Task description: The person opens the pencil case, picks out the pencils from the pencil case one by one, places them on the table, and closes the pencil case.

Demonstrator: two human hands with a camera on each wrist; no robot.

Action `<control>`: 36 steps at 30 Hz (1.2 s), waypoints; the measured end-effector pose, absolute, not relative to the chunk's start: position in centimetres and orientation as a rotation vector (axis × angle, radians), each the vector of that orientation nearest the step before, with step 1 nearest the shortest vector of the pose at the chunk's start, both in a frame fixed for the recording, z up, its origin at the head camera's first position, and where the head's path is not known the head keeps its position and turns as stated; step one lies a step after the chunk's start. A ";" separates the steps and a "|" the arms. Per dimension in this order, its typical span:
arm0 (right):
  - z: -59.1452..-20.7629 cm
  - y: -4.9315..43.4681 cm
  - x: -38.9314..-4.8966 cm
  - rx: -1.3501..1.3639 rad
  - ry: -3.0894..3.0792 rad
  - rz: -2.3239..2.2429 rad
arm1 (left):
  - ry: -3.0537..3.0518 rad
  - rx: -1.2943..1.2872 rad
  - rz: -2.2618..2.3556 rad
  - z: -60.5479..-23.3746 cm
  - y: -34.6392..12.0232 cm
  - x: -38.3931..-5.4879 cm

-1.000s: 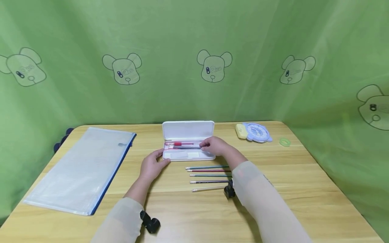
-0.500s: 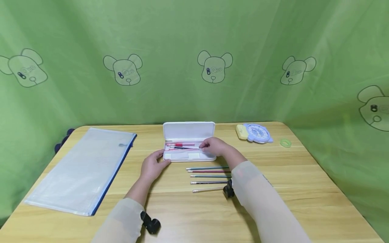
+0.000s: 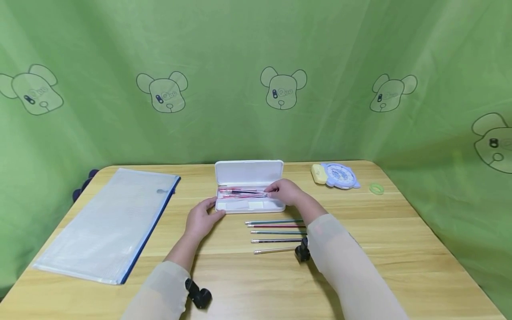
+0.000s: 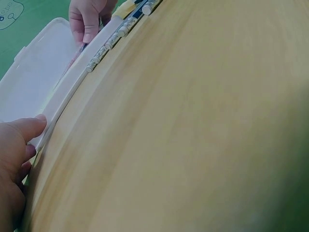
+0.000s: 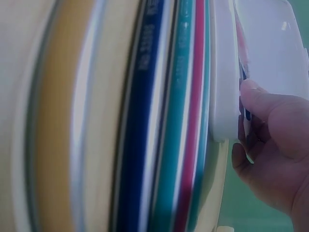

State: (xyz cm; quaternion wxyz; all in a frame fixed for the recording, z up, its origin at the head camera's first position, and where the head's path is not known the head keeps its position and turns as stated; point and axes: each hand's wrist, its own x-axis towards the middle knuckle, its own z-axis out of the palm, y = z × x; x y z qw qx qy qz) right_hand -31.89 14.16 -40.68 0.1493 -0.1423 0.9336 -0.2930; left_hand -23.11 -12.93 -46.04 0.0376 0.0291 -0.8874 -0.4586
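Observation:
An open white pencil case (image 3: 250, 206) stands at the back middle of the table, its lid (image 3: 249, 172) tilted up. My left hand (image 3: 200, 219) holds its front left corner; in the left wrist view, the thumb (image 4: 33, 126) lies against the front wall. With thumb and fingers, my right hand (image 3: 285, 192) pinches the right end of a slim dark pen (image 3: 240, 191) over the case. Several pens and thin red sticks lie crossed inside, too small to tell apart. Several pencils (image 3: 276, 232) lie in a row before the case, their right ends partly hidden by my sleeve.
A translucent zip folder (image 3: 108, 226) with a blue edge lies at the left. At the back right are a yellow block (image 3: 318, 174), a light-blue round dial (image 3: 340, 175) and a green ring (image 3: 376, 189). A green curtain (image 3: 224, 133) hangs behind the table (image 3: 400, 258).
The pens inside the case have shifted and lie at different angles, and the red pen part is less visible. My right hand has moved only slightly; my left hand stays at the corner.

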 end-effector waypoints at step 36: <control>-38.7 22.3 -26.6 -0.543 2.810 -0.955 | -2.738 0.079 -1.420 -45.7 -12.9 -23.0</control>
